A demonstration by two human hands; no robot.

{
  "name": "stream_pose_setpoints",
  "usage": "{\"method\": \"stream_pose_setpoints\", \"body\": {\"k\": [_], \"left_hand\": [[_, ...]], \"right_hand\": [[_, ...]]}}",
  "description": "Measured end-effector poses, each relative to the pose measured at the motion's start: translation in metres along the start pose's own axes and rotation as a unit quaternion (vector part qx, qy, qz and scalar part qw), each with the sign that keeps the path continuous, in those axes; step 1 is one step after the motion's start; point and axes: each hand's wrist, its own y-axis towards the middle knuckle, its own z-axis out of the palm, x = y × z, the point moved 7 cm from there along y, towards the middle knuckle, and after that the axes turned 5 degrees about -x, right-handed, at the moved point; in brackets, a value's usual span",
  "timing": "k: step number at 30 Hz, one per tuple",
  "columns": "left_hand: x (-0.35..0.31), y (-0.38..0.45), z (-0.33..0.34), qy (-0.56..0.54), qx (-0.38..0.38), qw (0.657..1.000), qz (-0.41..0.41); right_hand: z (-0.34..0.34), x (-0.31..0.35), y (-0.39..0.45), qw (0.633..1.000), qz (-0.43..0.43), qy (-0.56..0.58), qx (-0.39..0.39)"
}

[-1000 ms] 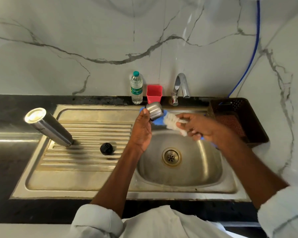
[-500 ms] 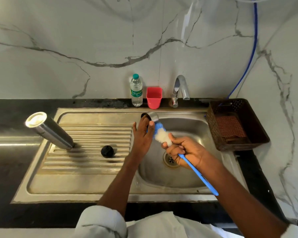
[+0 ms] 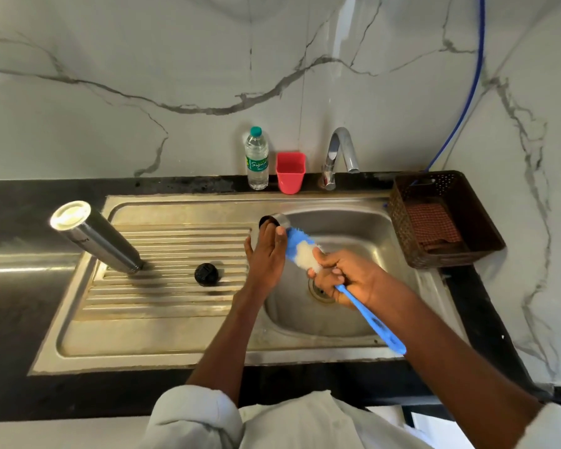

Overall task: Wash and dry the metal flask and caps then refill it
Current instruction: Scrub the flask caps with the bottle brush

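My left hand [image 3: 266, 254] holds a small metal cap [image 3: 274, 220] over the left rim of the sink bowl, fingers wrapped round it. My right hand [image 3: 347, 277] grips a blue-handled bottle brush [image 3: 300, 249] near its white bristle head, whose tip touches the cap. The handle sticks out toward me. The metal flask [image 3: 94, 236] stands upside down on the ribbed drainboard at the left. A black inner cap [image 3: 206, 274] lies on the drainboard between the flask and my left hand.
A steel sink [image 3: 337, 322] with a drain sits under my hands. Behind it stand a water bottle [image 3: 257, 158], a red cup [image 3: 290, 172] and a tap [image 3: 339, 153]. A brown basket [image 3: 402, 218] with a cloth stands at the right. A blue hose [image 3: 467, 92] runs down the wall.
Both hands dropped lower over the bowl. My right hand turned the brush so its handle points toward me and its head meets the cap. The cap's opening now faces away from me.
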Motion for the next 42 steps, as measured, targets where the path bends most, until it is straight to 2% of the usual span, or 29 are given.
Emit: {"method": "stream_pose_setpoints", "body": {"k": [2, 3, 4, 5, 7, 8, 11, 14, 16, 18, 20, 23, 24, 25, 26, 27, 28, 29, 30, 31, 32, 34, 35, 36, 38, 39, 40, 42], "left_hand": [[0.014, 0.001, 0.003, -0.057, 0.021, 0.995, -0.075], [0.015, -0.001, 0.006, -0.126, 0.040, 0.985, -0.110], [0.017, -0.002, 0.009, -0.197, 0.056, 0.969, -0.140], [0.013, -0.004, 0.011, -0.253, 0.071, 0.950, -0.167], [-0.002, -0.010, 0.014, -0.337, 0.088, 0.917, -0.194], [-0.012, -0.012, 0.017, -0.366, 0.095, 0.907, -0.186], [-0.038, -0.021, 0.025, -0.374, 0.119, 0.907, -0.153], [-0.035, -0.014, 0.022, -0.337, 0.100, 0.925, -0.142], [-0.023, -0.006, 0.019, -0.315, 0.095, 0.935, -0.130], [-0.016, -0.004, 0.016, -0.275, 0.089, 0.952, -0.104], [-0.019, -0.005, 0.019, -0.245, 0.107, 0.961, -0.069], [-0.021, -0.002, 0.025, -0.205, 0.137, 0.968, -0.037], [-0.022, 0.001, 0.025, -0.221, 0.140, 0.964, -0.042], [-0.022, 0.003, 0.023, -0.253, 0.137, 0.956, -0.057], [-0.020, 0.006, 0.020, -0.304, 0.125, 0.941, -0.083], [-0.017, 0.007, 0.018, -0.370, 0.113, 0.915, -0.113], [-0.015, 0.007, 0.016, -0.432, 0.103, 0.884, -0.145], [-0.018, 0.008, 0.016, -0.488, 0.096, 0.852, -0.162], [-0.019, 0.009, 0.016, -0.518, 0.081, 0.833, -0.175], [-0.021, 0.010, 0.014, -0.529, 0.056, 0.828, -0.177], [-0.024, 0.011, 0.013, -0.524, 0.032, 0.833, -0.175], [-0.032, 0.013, 0.010, -0.485, -0.015, 0.859, -0.164], [-0.034, 0.013, 0.007, -0.449, -0.035, 0.879, -0.158], [-0.033, 0.012, 0.005, -0.421, -0.045, 0.895, -0.143], [-0.031, 0.011, 0.007, -0.388, -0.035, 0.914, -0.115], [-0.029, 0.010, 0.009, -0.372, -0.025, 0.922, -0.108], [-0.025, 0.009, 0.012, -0.358, -0.016, 0.927, -0.110], [-0.024, 0.007, 0.013, -0.322, -0.017, 0.939, -0.122]], "right_hand": [[-0.008, -0.001, -0.010, 0.981, -0.124, -0.128, -0.073], [-0.014, -0.001, -0.016, 0.950, -0.198, -0.208, -0.124], [-0.020, 0.000, -0.022, 0.897, -0.274, -0.298, -0.179], [-0.021, 0.003, -0.032, 0.820, -0.346, -0.398, -0.222], [-0.016, 0.004, -0.040, 0.646, -0.439, -0.571, -0.252], [-0.014, 0.004, -0.042, 0.595, -0.457, -0.610, -0.256], [0.000, 0.018, -0.045, 0.538, -0.476, -0.636, -0.281], [0.008, 0.049, -0.051, 0.520, -0.438, -0.659, -0.321], [0.011, 0.058, -0.061, 0.500, -0.411, -0.691, -0.321], [0.017, 0.051, -0.080, 0.454, -0.416, -0.723, -0.313], [0.023, 0.055, -0.091, 0.438, -0.418, -0.733, -0.311], [0.016, 0.101, -0.072, 0.465, -0.366, -0.741, -0.318], [0.011, 0.118, -0.062, 0.469, -0.335, -0.759, -0.304], [0.007, 0.130, -0.054, 0.487, -0.300, -0.769, -0.284], [-0.002, 0.136, -0.048, 0.544, -0.266, -0.752, -0.260], [-0.016, 0.135, -0.044, 0.649, -0.234, -0.686, -0.231], [-0.033, 0.131, -0.039, 0.771, -0.206, -0.571, -0.193], [-0.045, 0.121, -0.035, 0.860, -0.179, -0.455, -0.143], [-0.049, 0.109, -0.030, 0.912, -0.163, -0.365, -0.094], [-0.050, 0.095, -0.021, 0.939, -0.150, -0.303, -0.062], [-0.046, 0.079, -0.015, 0.953, -0.147, -0.262, -0.045], [-0.034, 0.048, -0.008, 0.955, -0.173, -0.225, -0.083], [-0.029, 0.037, -0.011, 0.927, -0.234, -0.261, -0.137], [-0.024, 0.032, -0.021, 0.868, -0.316, -0.327, -0.198], [-0.013, 0.025, -0.038, 0.694, -0.448, -0.492, -0.275], [-0.011, 0.026, -0.041, 0.626, -0.478, -0.543, -0.291], [-0.011, 0.031, -0.040, 0.576, -0.488, -0.582, -0.303], [-0.013, 0.037, -0.041, 0.507, -0.473, -0.643, -0.325]]}}
